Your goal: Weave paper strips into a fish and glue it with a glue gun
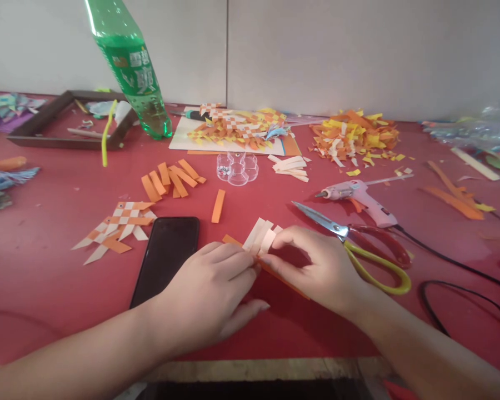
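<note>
Close to the table's front, my left hand (214, 286) is closed, its curled fingertips pressing on a small bundle of cream paper strips (256, 234) where they cross an orange paper strip (232, 240). My right hand (327, 266) pinches the end of a pale paper strip (268, 241) between thumb and index finger, folded up beside the others. My fingers hide the place where the strips meet. Left of my left hand lies a black phone (169, 253), and beyond it sit woven orange and white paper fish (119, 225). One loose orange strip (218, 206) lies just ahead.
Scissors (337, 228) and a pink glue gun (358, 197) with a black cord lie at right. Further back are orange strips (173, 179), a clear divided case (237, 168), cream strips (290, 166), paper scraps (354, 136), a dark frame (62, 141) and a green bottle (129, 72).
</note>
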Demonstrator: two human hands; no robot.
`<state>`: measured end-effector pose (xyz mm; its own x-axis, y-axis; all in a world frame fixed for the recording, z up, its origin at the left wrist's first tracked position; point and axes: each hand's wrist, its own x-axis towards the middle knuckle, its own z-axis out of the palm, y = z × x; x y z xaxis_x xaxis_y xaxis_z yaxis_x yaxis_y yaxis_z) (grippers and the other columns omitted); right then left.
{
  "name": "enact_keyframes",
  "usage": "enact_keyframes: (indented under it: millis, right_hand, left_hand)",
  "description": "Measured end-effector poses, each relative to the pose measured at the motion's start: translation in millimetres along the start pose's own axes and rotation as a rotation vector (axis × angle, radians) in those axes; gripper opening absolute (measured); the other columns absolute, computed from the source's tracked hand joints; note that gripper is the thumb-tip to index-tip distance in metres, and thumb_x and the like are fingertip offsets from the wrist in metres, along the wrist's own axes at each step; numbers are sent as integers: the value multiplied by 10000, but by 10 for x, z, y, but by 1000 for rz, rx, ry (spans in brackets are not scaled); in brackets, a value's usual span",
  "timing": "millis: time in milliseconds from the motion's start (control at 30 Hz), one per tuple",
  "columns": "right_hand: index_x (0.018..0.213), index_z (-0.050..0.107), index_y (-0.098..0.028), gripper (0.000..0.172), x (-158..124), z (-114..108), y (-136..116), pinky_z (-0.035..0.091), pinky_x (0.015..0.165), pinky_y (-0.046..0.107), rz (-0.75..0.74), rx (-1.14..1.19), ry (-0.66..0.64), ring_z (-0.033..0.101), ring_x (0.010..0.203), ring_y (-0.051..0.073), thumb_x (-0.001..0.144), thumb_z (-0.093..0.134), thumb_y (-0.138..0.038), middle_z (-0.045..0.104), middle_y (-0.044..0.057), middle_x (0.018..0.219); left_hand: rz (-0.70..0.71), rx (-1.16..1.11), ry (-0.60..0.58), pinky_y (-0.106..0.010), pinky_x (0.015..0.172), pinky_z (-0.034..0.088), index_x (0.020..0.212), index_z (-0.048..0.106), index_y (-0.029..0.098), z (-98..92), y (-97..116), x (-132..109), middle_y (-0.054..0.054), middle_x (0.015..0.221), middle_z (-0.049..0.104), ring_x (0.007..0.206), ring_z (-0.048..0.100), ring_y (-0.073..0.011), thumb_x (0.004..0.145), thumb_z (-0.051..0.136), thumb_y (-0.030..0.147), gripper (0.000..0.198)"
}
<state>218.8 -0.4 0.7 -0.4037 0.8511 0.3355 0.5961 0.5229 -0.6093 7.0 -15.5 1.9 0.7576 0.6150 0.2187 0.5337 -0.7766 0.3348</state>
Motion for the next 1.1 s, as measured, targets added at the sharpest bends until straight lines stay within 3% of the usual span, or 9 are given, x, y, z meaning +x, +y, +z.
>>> enact_keyframes:
  millis: [233, 400, 500, 633, 833, 1100]
  right_hand:
    - [993, 590, -234, 202, -29, -82, 78, 563, 824, 182, 61, 182, -237, 705, 900, 102, 845, 588, -96, 711, -12, 956]
    - [1013, 614, -227, 295, -19, -115, 116, 562, 819, 203, 16, 207, -279, 702, 901, 117, 790, 555, -43, 721, -4, 973]
    - [1031, 628, -233, 331, -8, -117, 129, 558, 819, 222, 17, 204, -311, 692, 900, 126, 781, 537, -36, 715, 1, 982]
    - [1005, 629, -225, 295, -9, -115, 139, 554, 806, 257, 28, 178, -315, 676, 892, 150, 778, 544, -57, 702, 18, 965]
    - [981, 623, -208, 286, -11, -129, 103, 545, 775, 285, 2, 178, -337, 657, 866, 169, 772, 522, -41, 688, 44, 940]
    - [972, 626, -209, 294, -3, -146, 107, 536, 752, 282, 8, 175, -262, 671, 822, 164, 759, 509, -43, 712, 32, 916]
  left_hand:
    - [-30, -60, 75, -424, 747, 562, 904, 662, 163, -12, -17, -1, -72, 912, 718, 845, 677, -261, 921, 541, 285, 173]
    - [-170, -157, 113, -322, 597, 501, 890, 526, 172, -27, -1, -8, -27, 762, 651, 648, 610, -182, 880, 506, 162, 25]
    - [-202, -169, 118, -324, 595, 493, 935, 509, 165, -26, -6, -11, -32, 781, 647, 651, 601, -185, 821, 487, 96, 134]
    - [-116, -115, 76, -355, 665, 525, 917, 581, 176, -16, -30, -8, -41, 826, 672, 728, 627, -207, 852, 461, 96, 159]
    - [-3, -138, 106, -343, 741, 561, 795, 640, 155, -55, -30, 20, -74, 846, 680, 811, 649, -200, 879, 414, 70, 256]
    - [3, -80, 72, -427, 767, 594, 988, 711, 96, -43, -12, -4, -120, 949, 682, 866, 636, -258, 821, 467, 66, 297]
